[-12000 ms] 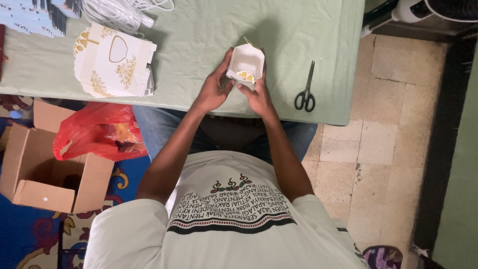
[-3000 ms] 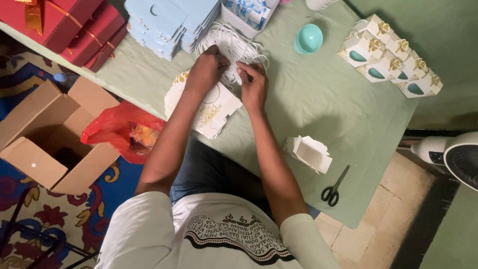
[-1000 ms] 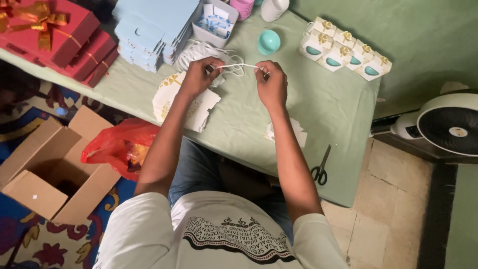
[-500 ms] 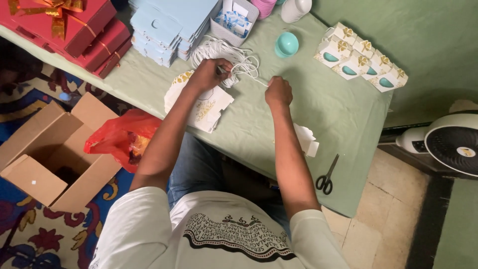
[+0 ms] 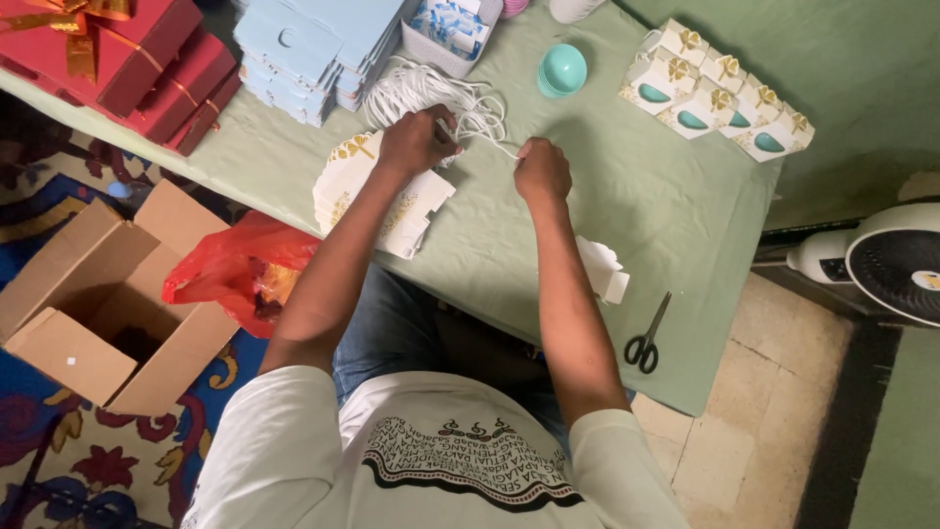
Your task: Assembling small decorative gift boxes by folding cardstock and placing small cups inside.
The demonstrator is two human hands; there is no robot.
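Observation:
My left hand (image 5: pixel 414 141) pinches a strand at the edge of a loose bundle of white cord (image 5: pixel 423 90) on the green table (image 5: pixel 627 206). My right hand (image 5: pixel 541 171) grips the other end of that strand, which runs taut between the two hands. Under my left forearm lies a stack of flat white box blanks with gold print (image 5: pixel 364 192). A small folded white box (image 5: pixel 603 271) sits on the table right of my right forearm, partly hidden by it.
Black scissors (image 5: pixel 646 338) lie near the table's front edge. A row of finished white boxes with gold bows (image 5: pixel 720 88), a teal bowl (image 5: pixel 563 71), light blue boxes (image 5: pixel 304 39) and red gift boxes (image 5: pixel 127 54) stand at the back. On the floor: cardboard box (image 5: pixel 83 313), red bag (image 5: pixel 245 274), fan (image 5: pixel 896 264).
Both hands went from holding the small white box to the cord bundle. A strand has been drawn out, and the hands now hold it closer together than half a second ago.

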